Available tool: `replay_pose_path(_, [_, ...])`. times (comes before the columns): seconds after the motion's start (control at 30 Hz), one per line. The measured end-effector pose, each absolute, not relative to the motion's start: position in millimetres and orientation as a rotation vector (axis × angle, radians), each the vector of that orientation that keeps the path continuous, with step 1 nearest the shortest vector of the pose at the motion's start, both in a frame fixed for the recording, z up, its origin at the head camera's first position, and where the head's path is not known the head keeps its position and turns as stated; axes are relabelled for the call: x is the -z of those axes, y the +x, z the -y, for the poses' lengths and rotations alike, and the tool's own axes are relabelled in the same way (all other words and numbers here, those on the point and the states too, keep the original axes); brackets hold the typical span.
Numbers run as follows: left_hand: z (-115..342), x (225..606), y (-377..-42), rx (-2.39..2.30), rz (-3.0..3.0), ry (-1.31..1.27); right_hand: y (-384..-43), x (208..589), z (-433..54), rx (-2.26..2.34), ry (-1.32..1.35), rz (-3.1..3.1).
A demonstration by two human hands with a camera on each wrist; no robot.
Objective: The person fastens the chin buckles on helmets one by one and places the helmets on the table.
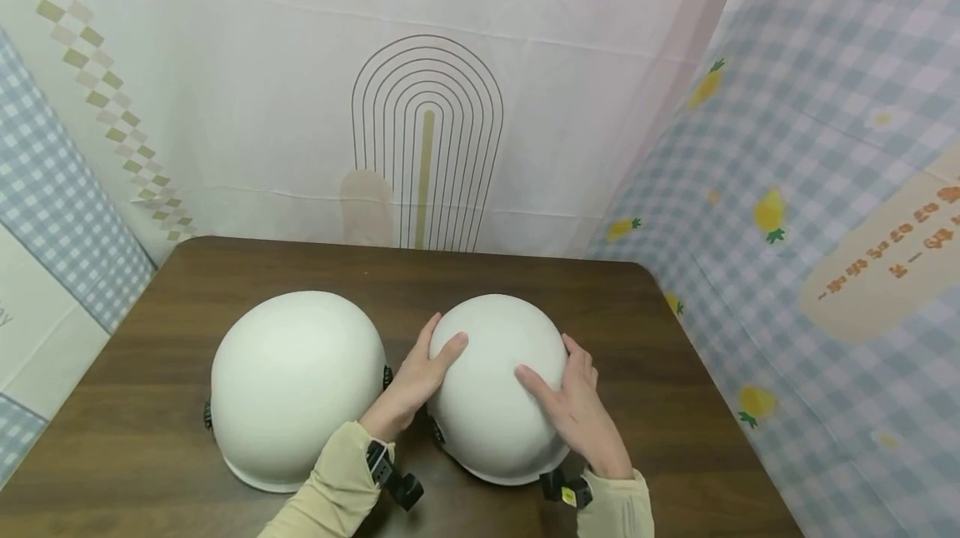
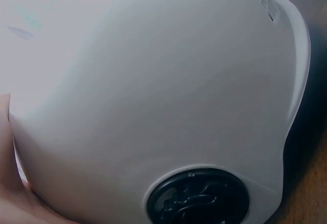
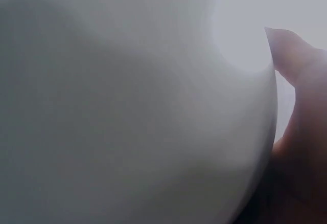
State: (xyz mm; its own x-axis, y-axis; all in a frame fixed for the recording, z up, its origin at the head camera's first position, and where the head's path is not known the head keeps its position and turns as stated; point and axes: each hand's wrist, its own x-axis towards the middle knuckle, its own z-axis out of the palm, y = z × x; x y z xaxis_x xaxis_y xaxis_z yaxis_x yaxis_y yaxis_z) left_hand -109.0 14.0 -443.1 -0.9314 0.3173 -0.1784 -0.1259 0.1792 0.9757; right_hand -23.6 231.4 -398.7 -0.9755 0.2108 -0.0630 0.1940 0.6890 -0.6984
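Both hands hold a smooth white helmet (image 1: pixel 491 405) at the right of the table's middle in the head view. My left hand (image 1: pixel 408 380) grips its left side, thumb on the shell and fingers along the far edge. On the opposite side, my right hand (image 1: pixel 583 413) wraps round the shell, its thumb lying over the top. The left wrist view shows a black round fitting (image 2: pixel 199 198) low on the shell and a flared rim (image 2: pixel 303 50). White shell (image 3: pixel 127 106) fills most of the right wrist view, with the right thumb (image 3: pixel 291 55) at its edge.
A second white helmet (image 1: pixel 292 388) stands dome up on the left, close to the left forearm, with black fittings at its sides. Both helmets are over a dark brown wooden table (image 1: pixel 675 438). Patterned cloth (image 1: pixel 270 105) hangs behind the table and along its sides.
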Motion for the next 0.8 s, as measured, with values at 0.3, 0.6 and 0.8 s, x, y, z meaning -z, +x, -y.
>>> replay_pose_path(0.3, [-14.2, 443.4, -108.6, -1.814, -2.111, 0.194, -24.6, 400.7, -232.0, -1.182, -0.345, 2.861])
replay_pose_path(0.6, [-14.0, 443.8, -107.8, -1.807, -2.111, 0.193, -25.5, 403.2, -233.3, -1.229, -0.381, 2.867])
replay_pose_path(0.8, [-14.5, 444.5, -107.9, -1.790, -2.141, 0.188, -26.7, 405.4, -233.1, -1.276, -0.414, 2.874])
